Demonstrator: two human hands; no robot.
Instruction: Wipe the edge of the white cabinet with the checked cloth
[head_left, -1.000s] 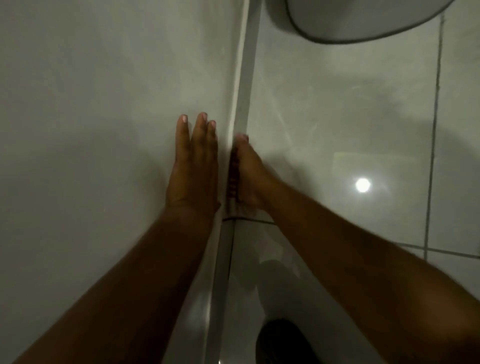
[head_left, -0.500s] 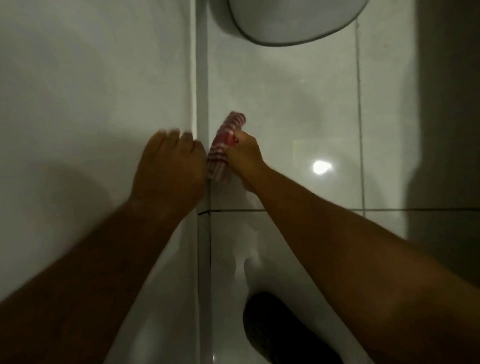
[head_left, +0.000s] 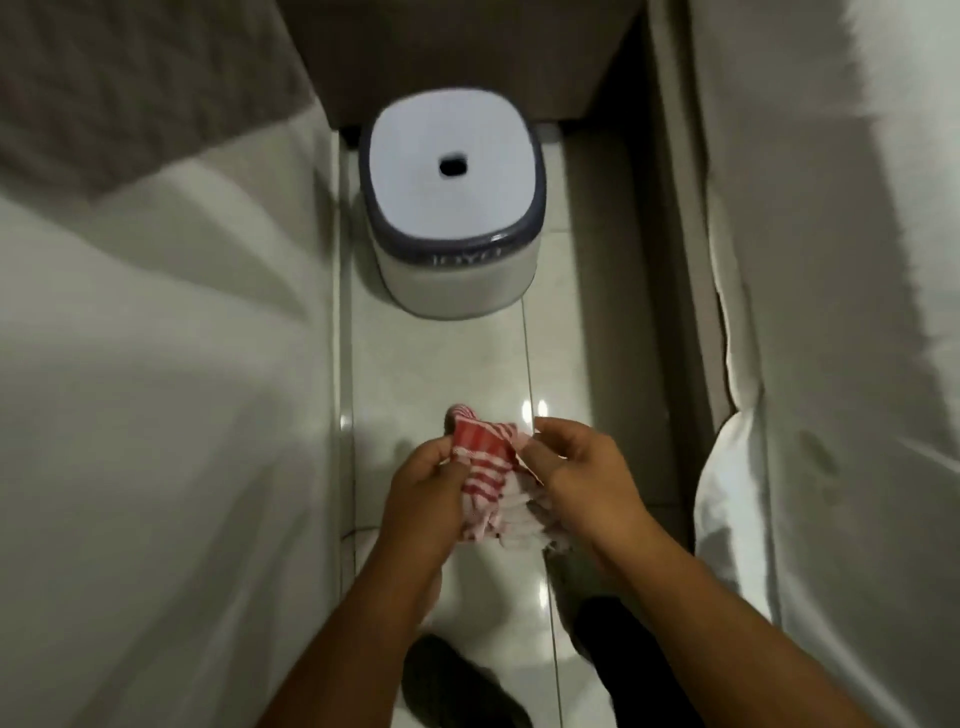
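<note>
The red and white checked cloth (head_left: 485, 480) is bunched between both hands, low in the middle of the view, above the floor. My left hand (head_left: 423, 493) pinches its left side. My right hand (head_left: 584, 480) holds its right side with thumb and fingers. The white cabinet (head_left: 171, 415) fills the left of the view, and its vertical edge (head_left: 340, 364) runs just left of my hands. Neither the cloth nor a hand touches the cabinet.
A white stool with a dark rim (head_left: 457, 202) stands on the glossy tiled floor (head_left: 441, 364) ahead of my hands. White bedding (head_left: 831, 364) hangs along the right. Dark slippers (head_left: 457, 680) show at the bottom.
My hands have come away from the cabinet edge and now hold the cloth together in front of me. The view has lifted, so the stool and bedding show.
</note>
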